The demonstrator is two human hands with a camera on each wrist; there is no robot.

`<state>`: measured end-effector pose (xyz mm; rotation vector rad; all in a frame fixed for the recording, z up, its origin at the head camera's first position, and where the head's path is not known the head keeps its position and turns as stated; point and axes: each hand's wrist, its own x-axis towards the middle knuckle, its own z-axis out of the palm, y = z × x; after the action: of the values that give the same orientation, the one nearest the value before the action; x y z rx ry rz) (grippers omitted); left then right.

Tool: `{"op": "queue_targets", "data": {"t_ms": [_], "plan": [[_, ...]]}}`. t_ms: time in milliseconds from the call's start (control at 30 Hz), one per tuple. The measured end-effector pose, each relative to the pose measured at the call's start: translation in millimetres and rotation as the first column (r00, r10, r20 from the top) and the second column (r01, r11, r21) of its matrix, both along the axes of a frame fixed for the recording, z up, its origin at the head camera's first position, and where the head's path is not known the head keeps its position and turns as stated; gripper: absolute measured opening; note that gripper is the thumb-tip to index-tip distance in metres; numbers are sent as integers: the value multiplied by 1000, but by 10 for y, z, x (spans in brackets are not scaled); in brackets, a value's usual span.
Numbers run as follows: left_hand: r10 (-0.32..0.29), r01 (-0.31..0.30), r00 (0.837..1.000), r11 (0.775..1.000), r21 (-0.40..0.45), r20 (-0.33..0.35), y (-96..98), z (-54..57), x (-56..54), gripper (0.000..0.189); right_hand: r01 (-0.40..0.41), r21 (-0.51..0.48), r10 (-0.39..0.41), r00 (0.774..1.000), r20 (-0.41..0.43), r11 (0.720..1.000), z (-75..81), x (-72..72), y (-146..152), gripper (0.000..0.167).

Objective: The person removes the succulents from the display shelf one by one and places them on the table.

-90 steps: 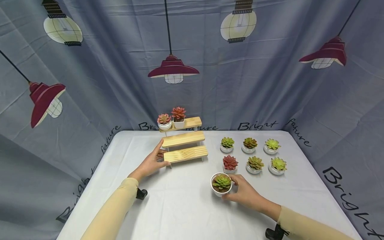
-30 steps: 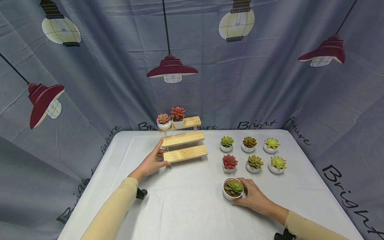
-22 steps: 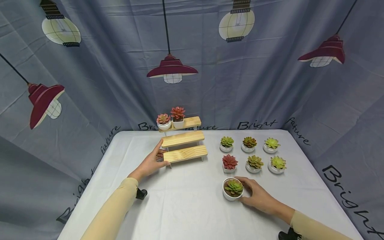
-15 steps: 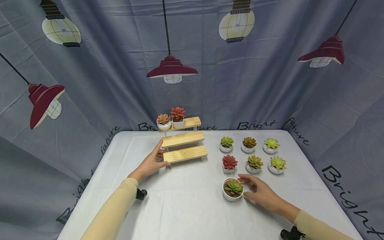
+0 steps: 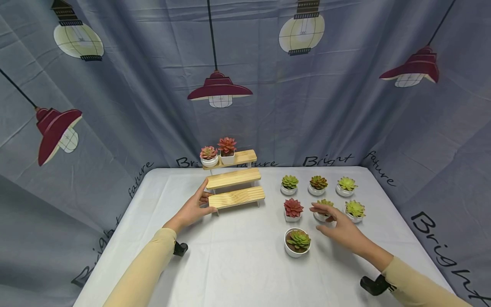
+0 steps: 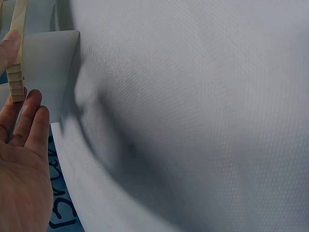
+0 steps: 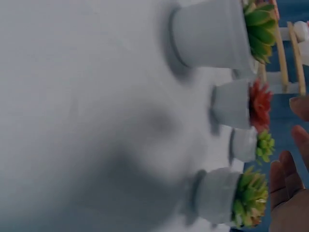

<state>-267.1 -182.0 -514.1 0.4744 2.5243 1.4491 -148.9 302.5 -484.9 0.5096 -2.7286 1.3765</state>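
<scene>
At the table's left rear stands a three-tier wooden plant stand (image 5: 236, 197) with white supports. My left hand (image 5: 193, 209) holds its left side, thumb at the bottom board; the left wrist view shows thumb and fingertips on a board's end (image 6: 16, 82). My right hand (image 5: 341, 228) hovers with fingers spread and nothing in them, partly hiding an olive-green potted succulent (image 5: 325, 204). To its left is a red potted succulent (image 5: 293, 209). A larger green succulent in a round white pot (image 5: 297, 242) sits nearest the front, apart from the hand.
Two reddish potted succulents (image 5: 227, 147) occupy the top board's left half. More small potted succulents stand at right: green (image 5: 289, 184), brownish (image 5: 318, 185), and two yellow-green ones (image 5: 347, 186). A grey curtain (image 5: 245, 123) hangs behind the white-covered table (image 5: 234, 264).
My right hand moved the larger green succulent rightward, let go of it on the table, then rose back and right to the olive-green succulent. My left hand stayed at the stand.
</scene>
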Motion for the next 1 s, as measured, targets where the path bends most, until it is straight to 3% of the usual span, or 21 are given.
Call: {"op": "queue_targets", "data": {"t_ms": [167,500,1000], "plan": [[4,-4,1000,1000,4,-3,1,-9,1,112,24,11,-24,1000,10,1000,193,-122,-8,63],[1,-1,1000,1000,-15,9,-9,-2,-1,113,0,-21,-1,998,-58,1000,523,-440,-179,66],[4,-4,1000,1000,-7,-2,-8,0,5,111,-33,-21,32,998,-55,999,749,-807,-634,68]]}}
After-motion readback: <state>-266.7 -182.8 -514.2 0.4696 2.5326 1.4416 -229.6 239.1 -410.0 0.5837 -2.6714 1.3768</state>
